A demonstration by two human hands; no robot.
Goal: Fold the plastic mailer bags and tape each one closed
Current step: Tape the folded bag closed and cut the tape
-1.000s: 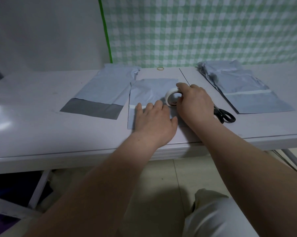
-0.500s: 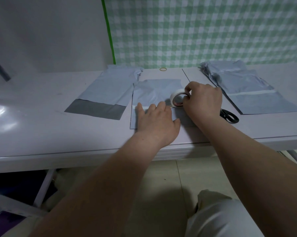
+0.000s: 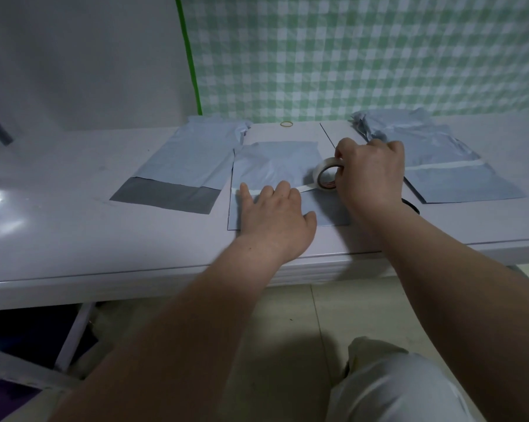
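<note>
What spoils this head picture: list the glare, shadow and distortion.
Head view: a bright glare patch sits on the glossy table at far left; the room is dim, with a dark shadow on the floor between the arms; the wide lens bows the table's front edge; the left hand, right hand and tape roll stay reasonably sharp.

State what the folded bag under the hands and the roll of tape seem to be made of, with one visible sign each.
Folded bag: thin plastic film, it seems; pale grey-blue, soft sheen, fine creases.
Roll of tape: likely clear or whitish plastic tape on a ring core; a translucent strip runs from it toward the left hand.
</note>
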